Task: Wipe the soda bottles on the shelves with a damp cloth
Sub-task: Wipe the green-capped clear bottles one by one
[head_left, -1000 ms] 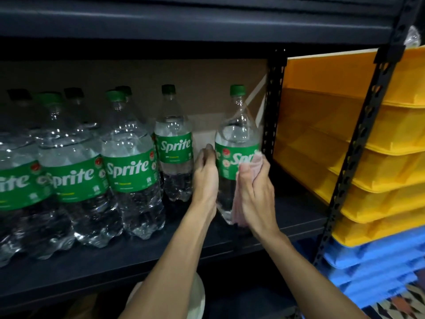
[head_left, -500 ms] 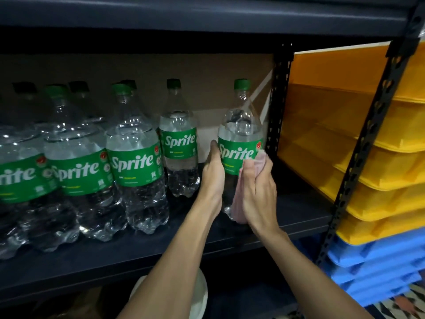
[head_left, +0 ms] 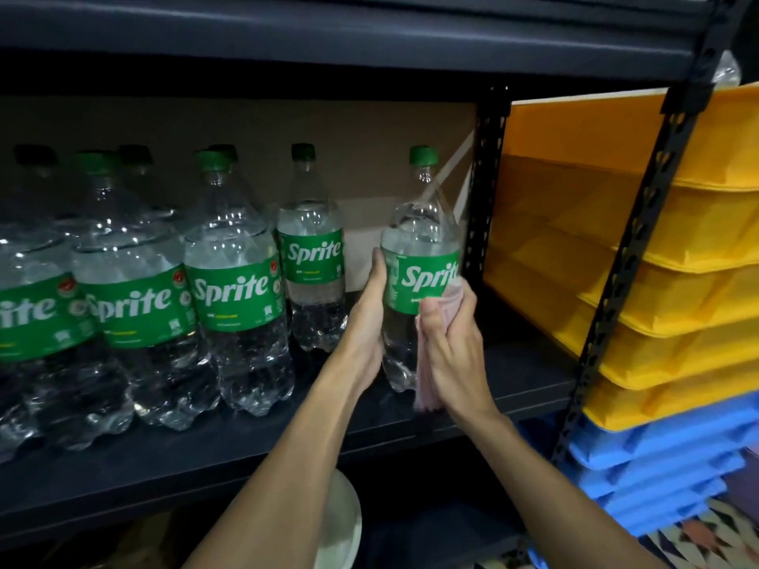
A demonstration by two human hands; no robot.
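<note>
A clear Sprite bottle (head_left: pixel 419 248) with a green cap and green label stands at the right end of the dark shelf (head_left: pixel 513 388). My left hand (head_left: pixel 367 318) grips its left side. My right hand (head_left: pixel 449 347) holds a pink cloth (head_left: pixel 427 388) and presses it against the bottle's right front, over the lower edge of the label. The cloth hangs down below my palm. Several more Sprite bottles (head_left: pixel 234 289) stand in a row to the left on the same shelf.
A black perforated upright (head_left: pixel 484 190) stands just right of the bottle. Beyond it, stacked yellow trays (head_left: pixel 677 289) sit above blue trays (head_left: pixel 657 478). An upper shelf (head_left: pixel 328 39) runs overhead. A pale round object (head_left: pixel 341 523) lies under the shelf.
The bottle has turned between my hands, bringing the Sprite lettering round to the front. My right hand with the cloth has stayed against its right side.
</note>
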